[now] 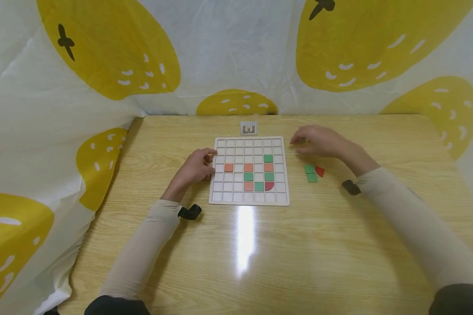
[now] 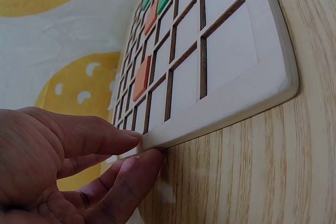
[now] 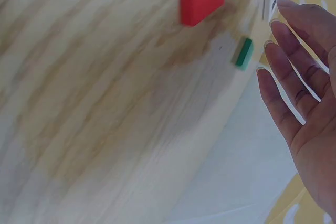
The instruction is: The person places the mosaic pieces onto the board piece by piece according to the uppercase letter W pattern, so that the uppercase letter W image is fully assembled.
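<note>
A white grid board [image 1: 238, 196] lies on the table with several orange, green and red tiles in its cells. My left hand [image 1: 197, 167] grips the board's left edge; in the left wrist view its fingers [image 2: 123, 187] meet the rim. A lone orange tile [image 1: 228, 167] sits near that side. My right hand [image 1: 319, 141] hovers right of the board with loosely spread fingers, holding nothing. Below it lie a green tile [image 1: 309, 169], another green tile [image 1: 312, 178] and a red rounded tile [image 1: 319, 171]. A separate green tile [image 3: 244, 53] shows near the right fingertips.
A small pattern card [image 1: 248, 128] lies just behind the board. The wooden table [image 1: 299, 245] ends at a white cloth [image 1: 236, 52] with yellow prints, which hangs at the back and left. Black wrist straps show at both sleeves.
</note>
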`<state>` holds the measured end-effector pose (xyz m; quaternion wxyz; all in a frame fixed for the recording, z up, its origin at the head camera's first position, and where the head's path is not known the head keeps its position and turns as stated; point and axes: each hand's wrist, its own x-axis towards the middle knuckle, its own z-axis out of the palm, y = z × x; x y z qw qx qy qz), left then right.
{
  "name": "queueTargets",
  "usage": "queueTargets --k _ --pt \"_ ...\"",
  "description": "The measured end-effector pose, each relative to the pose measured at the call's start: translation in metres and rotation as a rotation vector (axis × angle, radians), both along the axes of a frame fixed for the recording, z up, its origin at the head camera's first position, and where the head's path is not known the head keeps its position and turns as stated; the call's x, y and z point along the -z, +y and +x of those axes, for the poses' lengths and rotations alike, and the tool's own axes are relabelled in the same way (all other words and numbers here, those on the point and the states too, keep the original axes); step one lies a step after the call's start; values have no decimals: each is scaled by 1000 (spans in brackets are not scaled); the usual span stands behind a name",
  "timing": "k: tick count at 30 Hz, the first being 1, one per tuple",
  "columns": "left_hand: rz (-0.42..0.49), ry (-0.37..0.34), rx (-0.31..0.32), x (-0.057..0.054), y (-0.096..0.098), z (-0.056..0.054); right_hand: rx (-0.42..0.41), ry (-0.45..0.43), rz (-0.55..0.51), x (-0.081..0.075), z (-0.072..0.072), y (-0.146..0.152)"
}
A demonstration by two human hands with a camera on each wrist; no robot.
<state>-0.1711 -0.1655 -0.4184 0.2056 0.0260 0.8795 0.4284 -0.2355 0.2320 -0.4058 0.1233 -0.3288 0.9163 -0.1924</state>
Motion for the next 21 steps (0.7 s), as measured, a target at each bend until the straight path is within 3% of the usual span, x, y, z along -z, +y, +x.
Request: queueTargets --k 14,21 --pt "2 -17 -3 2 -1 0 25 48 -19 6 3 16" --pt "3 -15 -3 0 0 1 47 75 40 11 -1 17"
